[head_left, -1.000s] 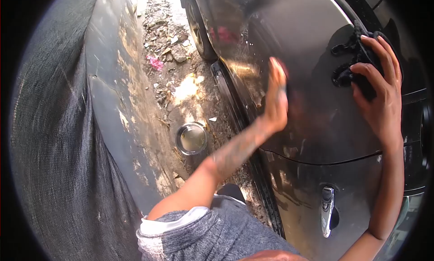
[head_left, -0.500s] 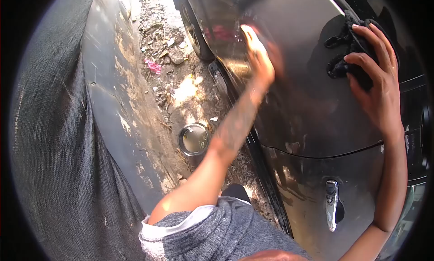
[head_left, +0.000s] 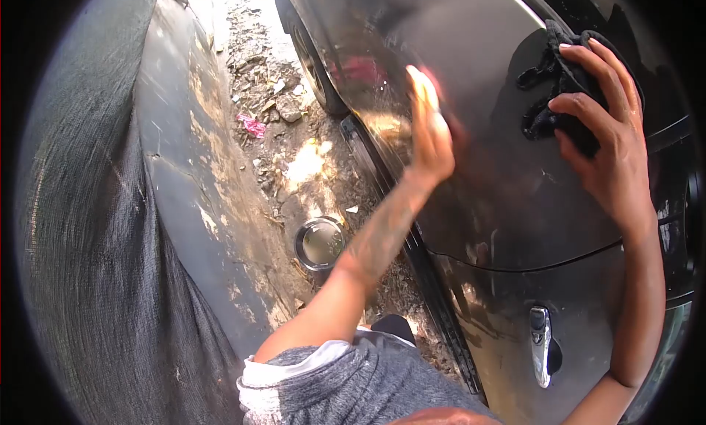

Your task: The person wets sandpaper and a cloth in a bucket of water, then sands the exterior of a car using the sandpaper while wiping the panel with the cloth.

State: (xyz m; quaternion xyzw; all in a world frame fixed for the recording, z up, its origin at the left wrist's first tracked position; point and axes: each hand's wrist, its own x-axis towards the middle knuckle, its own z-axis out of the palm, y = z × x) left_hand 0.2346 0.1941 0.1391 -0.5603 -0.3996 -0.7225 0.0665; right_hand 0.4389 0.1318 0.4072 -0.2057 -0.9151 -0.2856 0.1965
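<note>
Your right hand (head_left: 607, 130), fingers curled, grips the black cloth (head_left: 570, 75) at the glossy dark car panel (head_left: 507, 204). Your left hand (head_left: 432, 130), fingers straight together, has rubbly ground (head_left: 301, 160) and a scuffed wall (head_left: 184, 145) leftward.

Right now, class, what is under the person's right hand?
A bunched black cloth shows under the right hand, on the dark car panel; the surface beneath is hidden.

Right hand (head_left: 618, 151) holds black cloth (head_left: 561, 73) against the car (head_left: 507, 189)

Left hand (head_left: 430, 127) flat, arm (head_left: 379, 237) outstretched; right hand (head_left: 614, 156), fingers (head_left: 601, 68) curled, elbow (head_left: 624, 379) bent.
</note>
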